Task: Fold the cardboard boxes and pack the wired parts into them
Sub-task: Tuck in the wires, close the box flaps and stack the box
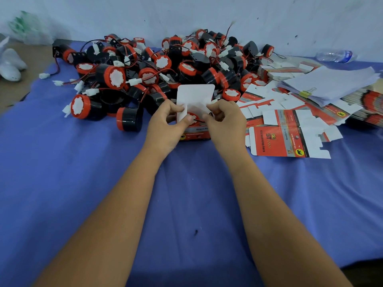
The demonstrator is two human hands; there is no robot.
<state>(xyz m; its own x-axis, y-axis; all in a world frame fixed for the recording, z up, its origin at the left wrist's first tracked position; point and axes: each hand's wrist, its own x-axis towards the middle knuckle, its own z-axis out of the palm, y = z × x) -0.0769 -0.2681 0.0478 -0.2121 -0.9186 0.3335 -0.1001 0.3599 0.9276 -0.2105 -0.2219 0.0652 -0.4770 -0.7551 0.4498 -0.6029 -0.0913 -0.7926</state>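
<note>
Blue cloth [83, 183] covers the work surface from the near edge back to a pale wall [207, 11]. Heaped on it against that wall is a broad pile of wired parts [165, 65], black drums with red caps, red and black leads and white plugs. To the right of the pile lie flat box blanks [288, 139], red and white with print, fanned loosely over each other, and behind them a stack of white paper [331, 83] held by a yellow clip [304, 93]. A clear plastic bottle [335, 55] lies on its side near the wall at far right.

At the near foot of the pile stands the folded box [194, 94], its white top flap upright and open. One wired part [191, 118] sits inside it, red cap showing. The left hand [165, 125] pinches the box's left side flap between thumb and curled fingers; the right hand [226, 121] pinches the right side flap the same way, both flaps bent inward over the part.
</note>
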